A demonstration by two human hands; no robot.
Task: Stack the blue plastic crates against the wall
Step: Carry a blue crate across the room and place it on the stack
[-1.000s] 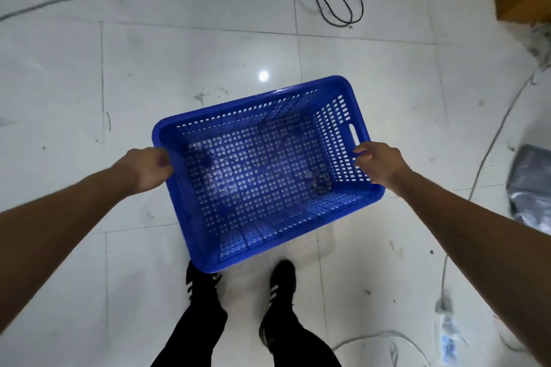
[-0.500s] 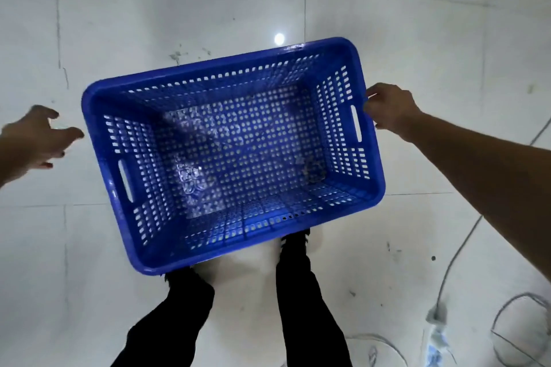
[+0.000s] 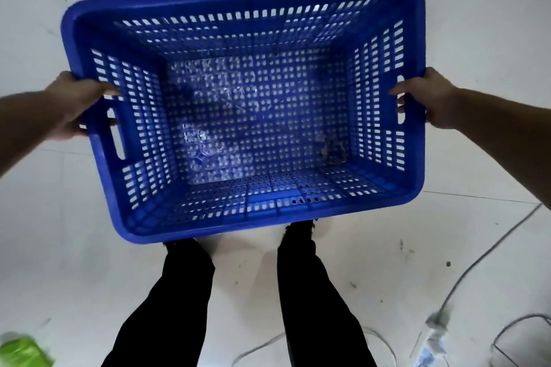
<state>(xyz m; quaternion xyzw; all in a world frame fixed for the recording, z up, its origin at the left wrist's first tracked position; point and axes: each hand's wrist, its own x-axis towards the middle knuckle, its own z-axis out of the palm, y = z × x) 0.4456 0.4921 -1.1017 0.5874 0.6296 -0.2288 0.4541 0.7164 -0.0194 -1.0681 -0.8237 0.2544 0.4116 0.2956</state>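
Note:
One blue plastic crate (image 3: 247, 3) with slotted walls and a perforated floor fills the middle of the head view, open side up, seen from above. My left hand (image 3: 74, 107) grips its left short rim beside the handle slot. My right hand (image 3: 429, 98) grips the right short rim at the other handle slot. The crate is held in front of my legs, above the white tiled floor. It is empty apart from a few scuffs and bits of debris on its floor. No wall or other crate is in view.
My two legs in black trousers (image 3: 310, 292) stand just below the crate. Grey cables (image 3: 465, 271) and a power plug (image 3: 435, 328) lie on the floor at the lower right. A green object (image 3: 21, 351) sits at the bottom left corner.
My left hand, off the crate half a second ago, now grips the left rim. The crate has come nearer to the camera and looks much larger.

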